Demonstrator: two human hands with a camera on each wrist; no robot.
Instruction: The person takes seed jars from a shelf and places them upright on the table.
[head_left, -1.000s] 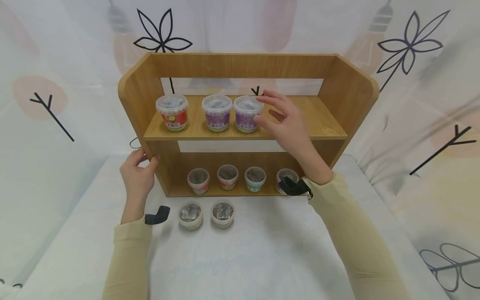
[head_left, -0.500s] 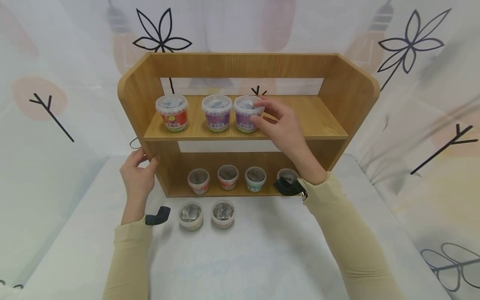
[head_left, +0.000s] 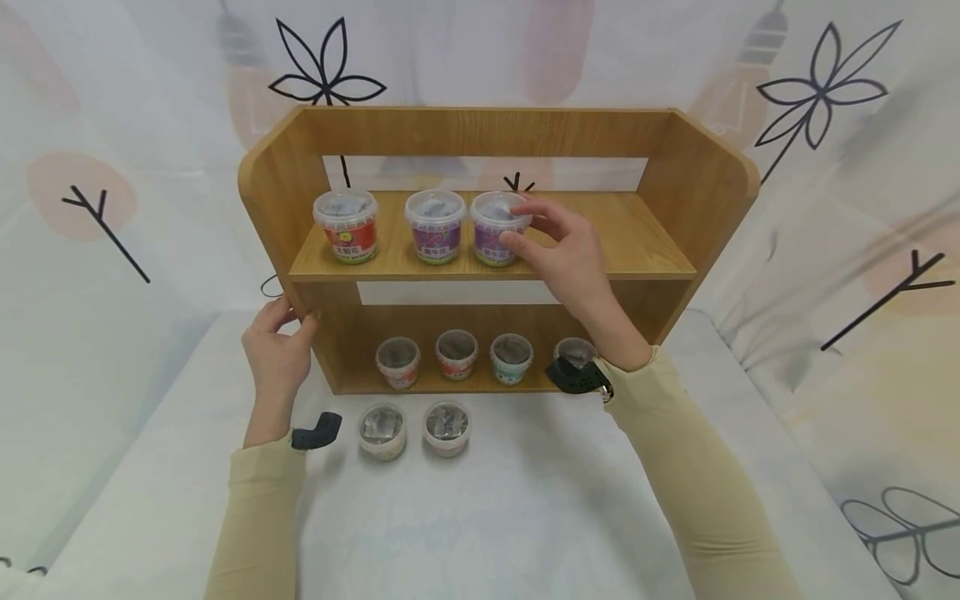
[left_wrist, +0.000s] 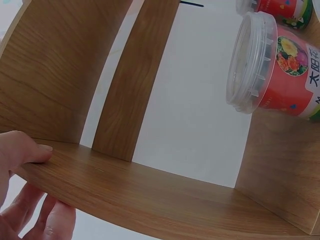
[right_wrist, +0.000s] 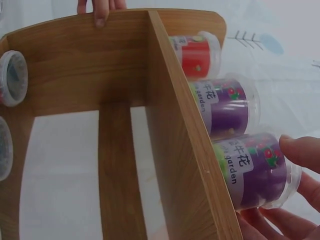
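Note:
My right hand [head_left: 576, 260] holds the rightmost purple-labelled plastic tub [head_left: 491, 242] on the upper shelf. In the right wrist view the thumb [right_wrist: 301, 151] lies at its clear lid rim, and other fingers reach round its far side. Just left of it stands a second purple-labelled tub [head_left: 437, 240]. A red-labelled tub [head_left: 351, 237] is farther left. My left hand [head_left: 277, 357] grips the left side panel of the wooden shelf unit [head_left: 487, 132]. The left wrist view has the thumb [left_wrist: 31, 150] on the panel's inner face, fingers on the outside.
Several smaller tubs [head_left: 456, 357] line the lower shelf; the right forearm's black wristband [head_left: 573, 375] partly hides the rightmost. Two more lidded tubs, a left one [head_left: 382, 432] and a right one [head_left: 447, 428], stand on the white cloth [head_left: 480, 517] in front.
My right hand has moved slightly left and its fingers have closed in round the rightmost purple-labelled tub. The left hand stays on the side panel.

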